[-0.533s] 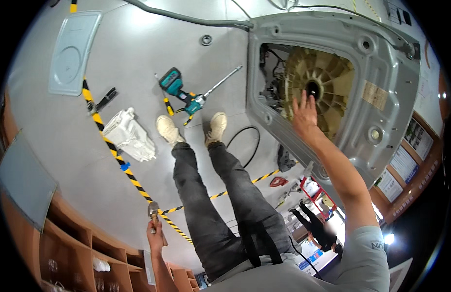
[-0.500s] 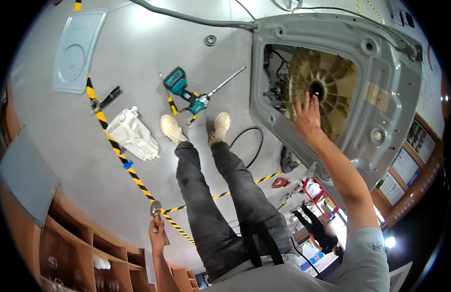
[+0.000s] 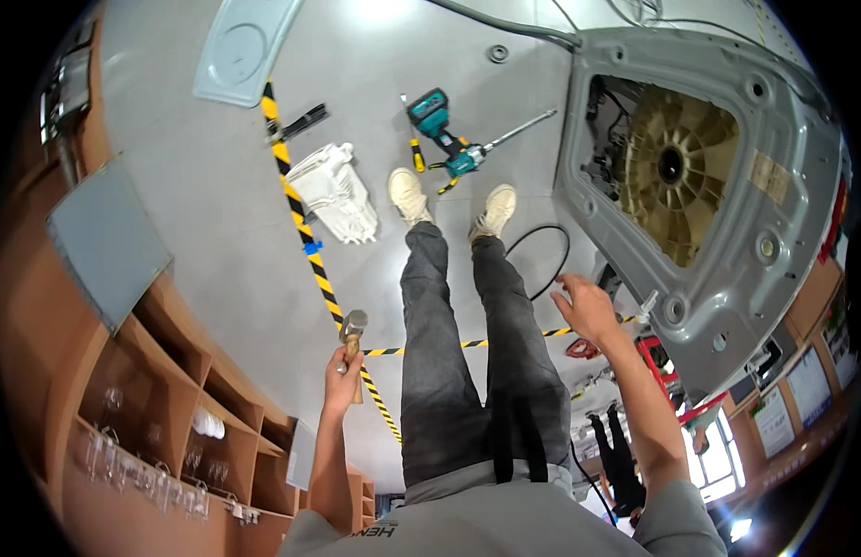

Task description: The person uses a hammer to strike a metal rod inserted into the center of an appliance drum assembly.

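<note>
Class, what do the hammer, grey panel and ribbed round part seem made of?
Hammer: likely bare steel head, given its grey shine; probably wooden handle, being tan.
Grey panel: apparently painted sheet metal, with pressed contours and soft sheen.
Ribbed round part: probably moulded plastic, yellowish and satin-looking, with thin ribs.

There's the short wooden-handled hammer [image 3: 352, 345] — smooth, shiny metal head, matt tan wood below. Over here, the big grey pressed-metal panel [image 3: 728, 297] has a satin sheen, while the round cream-yellow drum [image 3: 700, 130] looks like ribbed, dull plastic. The teal-and-black power tool [image 3: 430, 113] shows matt plastic and a bright metal shaft — and that pale grey floor [image 3: 375, 121] gleams, smooth.
</note>
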### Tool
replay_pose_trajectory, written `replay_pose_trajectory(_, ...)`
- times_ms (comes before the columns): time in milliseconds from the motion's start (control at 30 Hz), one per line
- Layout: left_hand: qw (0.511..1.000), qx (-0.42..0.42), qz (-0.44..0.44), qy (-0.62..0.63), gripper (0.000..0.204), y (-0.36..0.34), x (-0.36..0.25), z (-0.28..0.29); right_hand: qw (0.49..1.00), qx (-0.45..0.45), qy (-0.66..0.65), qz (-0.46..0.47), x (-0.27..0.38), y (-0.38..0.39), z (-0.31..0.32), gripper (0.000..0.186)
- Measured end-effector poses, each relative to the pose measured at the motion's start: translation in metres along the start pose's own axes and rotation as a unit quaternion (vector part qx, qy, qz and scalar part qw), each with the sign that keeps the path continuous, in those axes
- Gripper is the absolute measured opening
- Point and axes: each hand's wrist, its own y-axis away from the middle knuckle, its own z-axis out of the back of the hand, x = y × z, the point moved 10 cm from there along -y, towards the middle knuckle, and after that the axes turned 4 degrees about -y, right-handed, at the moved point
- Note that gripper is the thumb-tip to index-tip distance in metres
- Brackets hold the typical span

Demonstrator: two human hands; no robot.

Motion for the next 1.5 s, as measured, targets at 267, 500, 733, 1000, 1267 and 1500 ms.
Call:
replay_pose_trajectory(267,0.997,-0.032,-0.061,0.042,0.021,-0.025,0.002,-0.015,0.994,0.091,0.044,0.051,0.029,-0.143,-0.139,0.03)
replay_pose_trajectory(500,0.988,-0.045,0.018,0.145,0.016,-0.067,0.051,-0.046,0.997,-0.004,-0.075,-0.019,0.066,-0.415,-0.28,0.035)
replay_pose_trajectory(733,0.959,-0.123,0.102,0.237,0.017,-0.095,0.143,-0.047,0.984,-0.12,-0.034,-0.128,0.044,-0.489,-0.29,0.045)
replay_pose_trajectory(1000,0.961,-0.133,0.108,0.218,0.021,-0.082,0.191,-0.037,0.995,-0.031,-0.048,0.08,0.1,-0.427,-0.248,0.03)
replay_pose_trajectory(1267,0.982,-0.059,0.113,0.136,0.022,-0.018,0.218,-0.007,0.972,-0.007,-0.176,0.157,0.107,-0.145,-0.128,0.036)
replay_pose_trajectory(1500,0.993,-0.004,0.106,0.05,0.03,0.059,0.125,0.049,0.953,-0.13,-0.269,0.049,0.06,0.132,-0.038,0.039)
